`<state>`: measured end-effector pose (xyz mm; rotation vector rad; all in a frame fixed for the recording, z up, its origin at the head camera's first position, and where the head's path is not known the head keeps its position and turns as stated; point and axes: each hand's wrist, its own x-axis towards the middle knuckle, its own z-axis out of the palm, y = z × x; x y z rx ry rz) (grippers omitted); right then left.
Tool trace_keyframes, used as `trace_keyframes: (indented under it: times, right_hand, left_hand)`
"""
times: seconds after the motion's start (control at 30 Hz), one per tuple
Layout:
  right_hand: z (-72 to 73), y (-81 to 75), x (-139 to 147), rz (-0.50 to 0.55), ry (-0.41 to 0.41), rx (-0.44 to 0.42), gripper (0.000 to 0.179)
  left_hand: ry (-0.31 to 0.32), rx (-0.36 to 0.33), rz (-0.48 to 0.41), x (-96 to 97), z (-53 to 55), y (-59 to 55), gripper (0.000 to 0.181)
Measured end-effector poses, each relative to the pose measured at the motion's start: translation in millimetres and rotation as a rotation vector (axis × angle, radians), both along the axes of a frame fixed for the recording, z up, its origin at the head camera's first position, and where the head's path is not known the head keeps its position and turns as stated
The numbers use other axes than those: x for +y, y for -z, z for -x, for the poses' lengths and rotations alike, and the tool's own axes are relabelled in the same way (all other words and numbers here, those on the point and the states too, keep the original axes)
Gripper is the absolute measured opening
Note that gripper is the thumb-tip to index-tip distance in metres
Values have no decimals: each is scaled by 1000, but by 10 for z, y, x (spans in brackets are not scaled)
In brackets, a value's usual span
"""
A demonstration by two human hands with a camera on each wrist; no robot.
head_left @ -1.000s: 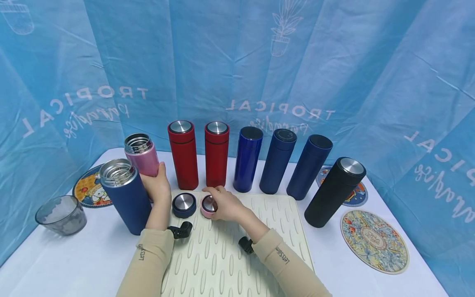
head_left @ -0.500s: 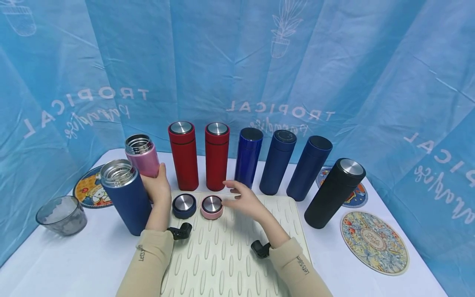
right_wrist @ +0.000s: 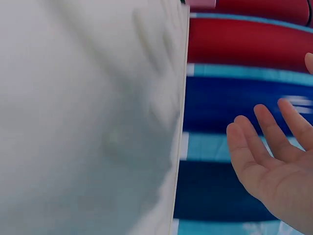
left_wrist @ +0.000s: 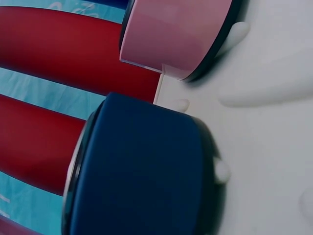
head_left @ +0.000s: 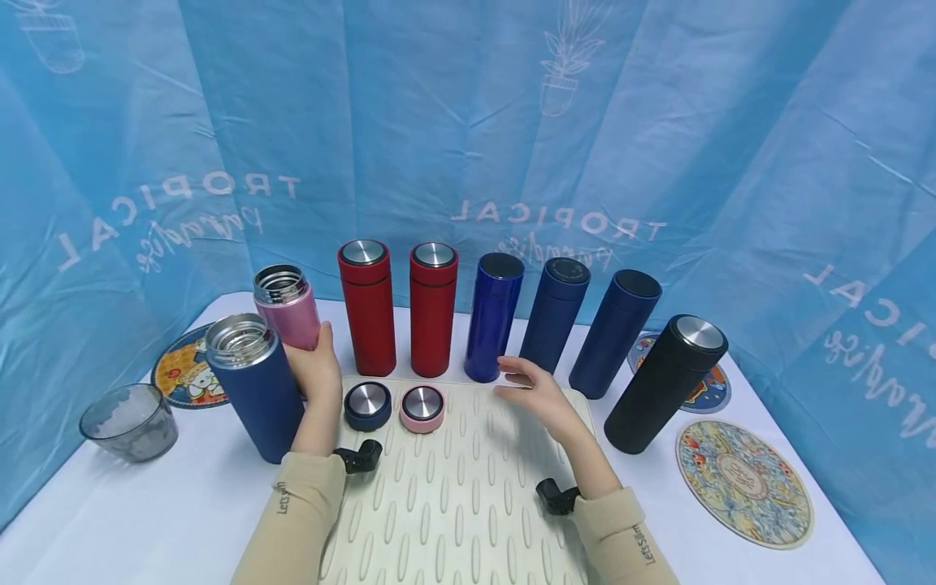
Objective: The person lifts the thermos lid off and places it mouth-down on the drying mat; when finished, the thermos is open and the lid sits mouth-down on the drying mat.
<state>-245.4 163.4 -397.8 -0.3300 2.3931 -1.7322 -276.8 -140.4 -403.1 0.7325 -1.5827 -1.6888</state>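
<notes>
My left hand (head_left: 319,370) grips the lower part of an uncapped pink thermos (head_left: 292,319), its thumb along the right side and its other fingers mostly hidden. Just in front of that stands an uncapped navy thermos (head_left: 257,398). Two lids sit side by side on the ribbed cream mat: a navy lid (head_left: 368,405) and a pink lid (head_left: 422,408), both with silver tops. Both lids show close up in the left wrist view. Over the mat's back right part, my right hand (head_left: 539,396) hovers with spread, relaxed fingers, nearest the glossy blue thermos (head_left: 494,321).
Behind the mat (head_left: 468,504) stand two red thermoses (head_left: 368,317), navy thermoses (head_left: 614,337) and a black thermos (head_left: 661,390), all capped. A grey glass bowl (head_left: 132,431) is at left. Round patterned coasters (head_left: 744,479) lie at both sides.
My right hand has let go of the pink lid, leaving it on the mat, and moved right with its fingers loosened. My left hand still holds the pink thermos.
</notes>
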Motion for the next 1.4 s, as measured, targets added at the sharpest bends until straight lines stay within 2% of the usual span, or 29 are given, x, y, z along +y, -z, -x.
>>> trace_keyframes:
  times: [0.23, 0.5, 0.77, 1.03, 1.4]
  right_hand:
    - [-15, 52, 322, -17, 104, -22, 53]
    - [-71, 57, 545, -31, 209, -28, 50]
    - [-31, 111, 616, -128, 247, -7, 52]
    - [-2, 150, 651, -147, 301, -68, 56]
    - [7, 184, 642, -217, 274, -101, 56]
  left_hand:
    - [1, -11, 13, 20, 1, 2, 72]
    - [2, -29, 28, 10, -3, 11, 73]
    - [-11, -50, 28, -1, -26, 4, 74]
    - [-7, -39, 33, -1, -40, -32, 75]
    - [13, -71, -2, 8, -36, -52, 82]
